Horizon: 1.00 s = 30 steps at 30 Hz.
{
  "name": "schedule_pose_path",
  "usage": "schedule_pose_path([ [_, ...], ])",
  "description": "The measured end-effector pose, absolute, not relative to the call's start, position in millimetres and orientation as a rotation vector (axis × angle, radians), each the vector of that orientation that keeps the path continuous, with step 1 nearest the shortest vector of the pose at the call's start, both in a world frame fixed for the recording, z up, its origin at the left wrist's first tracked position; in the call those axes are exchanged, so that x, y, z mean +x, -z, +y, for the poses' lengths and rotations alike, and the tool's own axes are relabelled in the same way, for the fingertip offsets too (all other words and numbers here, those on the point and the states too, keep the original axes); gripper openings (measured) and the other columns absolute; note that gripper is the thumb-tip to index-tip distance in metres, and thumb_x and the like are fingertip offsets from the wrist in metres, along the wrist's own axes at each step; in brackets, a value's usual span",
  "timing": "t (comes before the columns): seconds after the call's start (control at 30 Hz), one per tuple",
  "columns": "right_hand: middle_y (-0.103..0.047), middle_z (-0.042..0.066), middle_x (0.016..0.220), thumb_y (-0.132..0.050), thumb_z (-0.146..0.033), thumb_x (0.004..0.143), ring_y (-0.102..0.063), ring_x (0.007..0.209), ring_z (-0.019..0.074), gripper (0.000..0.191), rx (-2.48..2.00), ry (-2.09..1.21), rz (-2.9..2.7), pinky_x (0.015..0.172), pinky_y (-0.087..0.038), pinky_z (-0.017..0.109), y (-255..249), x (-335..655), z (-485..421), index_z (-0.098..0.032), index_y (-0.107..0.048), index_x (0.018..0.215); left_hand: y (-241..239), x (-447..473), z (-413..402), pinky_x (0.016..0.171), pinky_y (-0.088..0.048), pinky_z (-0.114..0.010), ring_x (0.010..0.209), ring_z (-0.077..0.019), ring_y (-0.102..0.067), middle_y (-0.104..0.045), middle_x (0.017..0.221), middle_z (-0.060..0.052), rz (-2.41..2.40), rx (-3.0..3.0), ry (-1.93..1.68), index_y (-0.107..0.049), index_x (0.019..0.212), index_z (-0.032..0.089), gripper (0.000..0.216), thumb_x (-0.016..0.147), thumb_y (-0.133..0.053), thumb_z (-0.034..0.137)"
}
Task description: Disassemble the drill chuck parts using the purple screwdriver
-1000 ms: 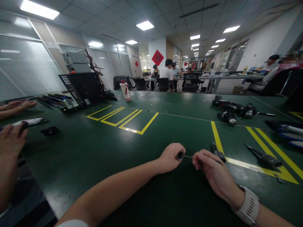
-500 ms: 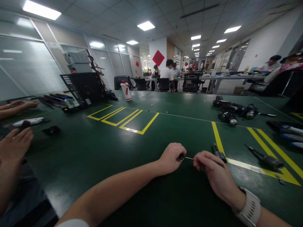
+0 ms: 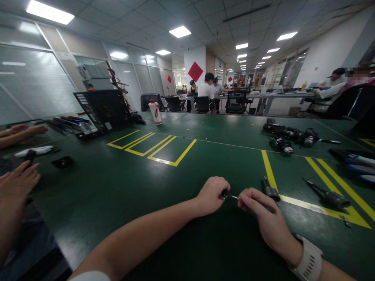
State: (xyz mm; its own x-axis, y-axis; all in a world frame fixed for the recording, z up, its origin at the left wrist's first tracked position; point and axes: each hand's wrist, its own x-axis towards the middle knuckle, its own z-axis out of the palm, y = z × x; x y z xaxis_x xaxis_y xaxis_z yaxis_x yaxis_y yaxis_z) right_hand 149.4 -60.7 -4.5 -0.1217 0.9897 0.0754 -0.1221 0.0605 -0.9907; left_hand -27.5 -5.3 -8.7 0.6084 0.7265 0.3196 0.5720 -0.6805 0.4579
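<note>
My left hand [image 3: 211,194] is closed in a fist around a small dark round part [image 3: 224,193], whose end shows at the thumb side. My right hand [image 3: 259,216] pinches a thin screwdriver [image 3: 265,207], and its metal tip reaches into the round part. Both hands rest low over the green table [image 3: 164,183] near its front edge. A white watch sits on my right wrist. A small dark cylinder [image 3: 270,191] stands just beyond my right hand, on a yellow line.
A dark hand tool [image 3: 328,195] lies to the right, and black camera-like parts [image 3: 288,138] lie farther back. A black open case [image 3: 101,111] and a white bottle [image 3: 155,112] stand at the back left. Another person's hand [image 3: 16,183] rests at the left edge. People sit at desks behind.
My right hand has slid slightly down and back along the screwdriver, showing more of the handle. The other person's hand at the left has shifted. My left hand has stayed put.
</note>
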Motion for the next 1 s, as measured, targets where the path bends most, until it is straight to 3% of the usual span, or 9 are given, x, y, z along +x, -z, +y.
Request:
schedule_pose_path([
  [0.5, -0.058, 0.002, 0.065, -0.060, -0.032, 0.079, -0.051, 0.062, 0.0165, 0.020, -0.978, -1.439, -1.065, 0.058, -0.042, 0.030, 0.1, 150.2, -55.3, -0.019, -0.065, 0.065, 8.1, -28.5, -2.2, 0.069, -0.039, -0.025, 0.071, -0.0132, -0.050, -0.053, 0.074, -0.001, 0.933, 2.476, -0.786, -0.051, 0.073, 0.014, 0.008, 0.073, -0.054, 0.007],
  [0.73, -0.059, 0.001, 0.067, -0.066, -0.035, 0.076, -0.050, 0.068, 0.0183, 0.019, -1.011, -1.322, -1.183, 0.064, -0.038, 0.031, 0.3, 148.0, -62.9, -0.021, -0.066, 0.063, 6.3, -27.9, -5.5, 0.075, -0.039, -0.027, 0.077, -0.0140, -0.052, -0.057, 0.079, -0.001, 1.034, 2.557, -0.679, -0.054, 0.079, 0.015, 0.005, 0.078, -0.055, 0.010],
  [1.0, -0.060, 0.002, 0.065, -0.064, -0.036, 0.075, -0.052, 0.062, 0.0177, 0.020, -1.005, -1.504, -1.043, 0.057, -0.041, 0.031, -0.2, 148.8, -55.9, -0.019, -0.066, 0.064, 4.4, -28.0, -4.2, 0.077, -0.039, -0.027, 0.075, -0.0129, -0.053, -0.057, 0.079, 0.000, 1.000, 2.501, -0.658, -0.053, 0.078, 0.016, 0.006, 0.076, -0.056, 0.011],
])
